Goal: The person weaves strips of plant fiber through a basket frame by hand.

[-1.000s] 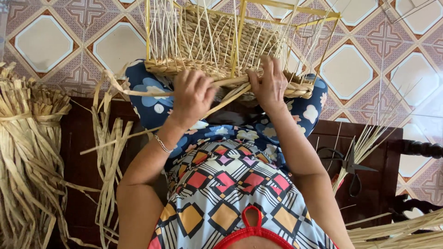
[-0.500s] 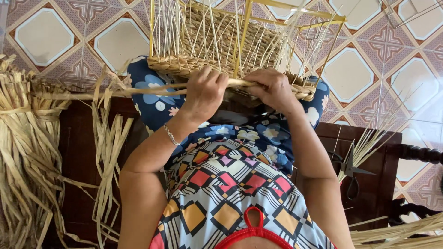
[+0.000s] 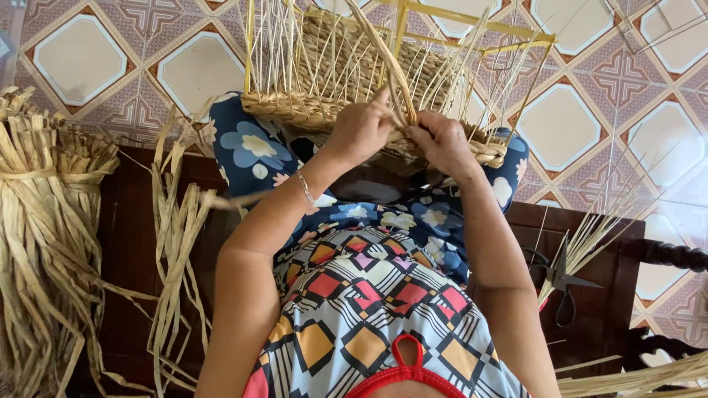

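Half-woven basket (image 3: 332, 74) sat on the person's knees, upper centre of frame. Lower walls were tightly plaited in tan fibre; above them thin pale stakes stood loose around a yellow rectangular frame (image 3: 472, 26). Basket top was cut off by the upper frame edge, and its near rim was partly covered by both hands.

Left hand (image 3: 361, 129) was closed on the rim, fingers curled around a flat fibre strand (image 3: 383, 59) that arched up from between the hands. Right hand (image 3: 442, 140) was pinched shut on the same strand's base, touching the rim. Exact finger contact was hard to make out.

Count: one basket, two hands, one thin bracelet (image 3: 307, 188) on the left wrist, one pair of black scissors (image 3: 560, 284) at right on the dark wooden bench (image 3: 125, 243). Two tied bundles of dried fibre (image 3: 37, 221) lay at left, cut off by the frame; loose strips (image 3: 173, 250) hung beside them, not countable.
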